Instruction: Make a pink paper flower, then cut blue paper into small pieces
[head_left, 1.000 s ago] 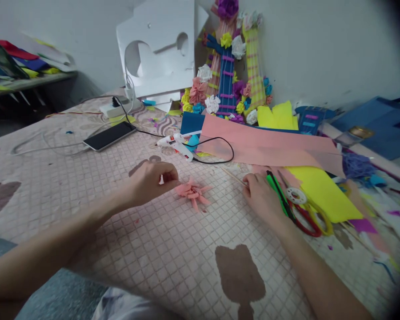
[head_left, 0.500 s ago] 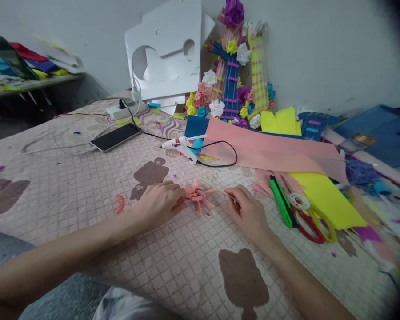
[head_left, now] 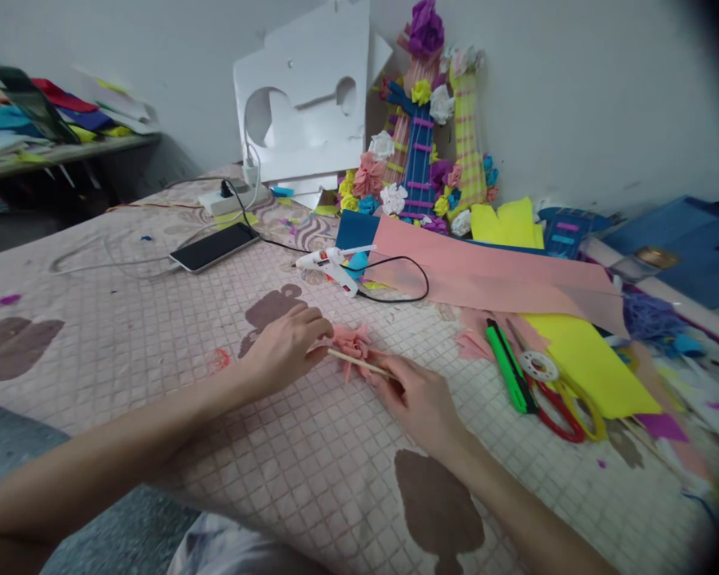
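A pink paper flower with pointed petals lies at the middle of the table between my hands. My left hand pinches its left side, fingers closed on a petal. A thin wooden stick crosses in front of the flower, held by my right hand with closed fingers. The stick's free end points left, close to my left fingertips. The fingertips of my right hand are partly hidden behind the stick and the hand itself.
Beyond my hands lies a white glue gun with a black cord. A phone rests at left. To the right are a green cutter, scissors, and pink paper. Decorated paper guitars lean on the wall.
My right hand has moved left with the stick, bringing it from beside the flower to across its front. My left hand stays at the flower. The view has shifted slightly.
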`<state>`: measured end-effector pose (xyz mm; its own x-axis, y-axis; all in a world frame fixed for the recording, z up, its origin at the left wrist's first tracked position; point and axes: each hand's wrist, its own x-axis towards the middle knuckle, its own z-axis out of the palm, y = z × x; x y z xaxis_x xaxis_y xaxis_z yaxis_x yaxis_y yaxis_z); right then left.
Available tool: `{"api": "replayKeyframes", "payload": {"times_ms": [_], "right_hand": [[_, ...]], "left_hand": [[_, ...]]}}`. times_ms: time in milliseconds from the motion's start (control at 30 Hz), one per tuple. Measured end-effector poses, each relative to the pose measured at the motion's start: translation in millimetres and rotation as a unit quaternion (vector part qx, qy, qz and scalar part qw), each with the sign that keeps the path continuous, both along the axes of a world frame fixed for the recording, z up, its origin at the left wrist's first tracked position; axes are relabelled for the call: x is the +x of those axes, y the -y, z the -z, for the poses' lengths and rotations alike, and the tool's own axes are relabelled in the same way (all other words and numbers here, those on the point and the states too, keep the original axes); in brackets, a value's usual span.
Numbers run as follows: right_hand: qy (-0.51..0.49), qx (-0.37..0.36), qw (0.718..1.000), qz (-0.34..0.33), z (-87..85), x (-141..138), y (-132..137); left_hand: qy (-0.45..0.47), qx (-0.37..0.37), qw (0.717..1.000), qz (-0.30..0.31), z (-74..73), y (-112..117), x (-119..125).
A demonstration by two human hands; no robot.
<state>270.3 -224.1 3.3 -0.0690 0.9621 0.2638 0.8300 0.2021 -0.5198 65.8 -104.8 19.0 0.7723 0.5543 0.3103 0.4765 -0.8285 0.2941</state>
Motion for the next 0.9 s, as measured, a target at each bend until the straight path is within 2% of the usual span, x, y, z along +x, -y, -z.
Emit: {"api": "replayKeyframes", "payload": {"times_ms": [100,200,467,567,667,800,900], "right_hand": [[0.034,0.021,0.998,0.047,0.0,7.5,2.2],[0.041,0.040,0.995,0.083,1.4,16.6,2.1],[0.016,0.034,0.995,0.095,4.4,25.0,2.9],[0.001,0.040,0.996,0.077,5.6,25.4,3.0],[-0.010,0.064,0.997,0.037,7.4,27.6,2.3],[0.001,0.087,0.996,-0.010,8.7,32.6,0.9],[0.014,0.080,0.996,-0.047,7.3,35.5,0.0]], "left_hand": [[0.103,-0.005,0.994,0.021,-4.4,0.1,2.3],[0.144,-0.019,0.989,0.039,-7.3,2.7,9.7],[0.072,-0.016,0.996,0.058,-6.3,2.5,35.3],[0.086,-0.015,0.994,0.060,-14.0,-3.8,36.5],[0.142,-0.008,0.990,0.019,-19.8,-13.8,27.9],[0.175,-0.004,0.984,-0.034,-15.9,-21.4,12.9],[0.176,-0.001,0.984,-0.014,-10.9,-15.2,10.3]]}}
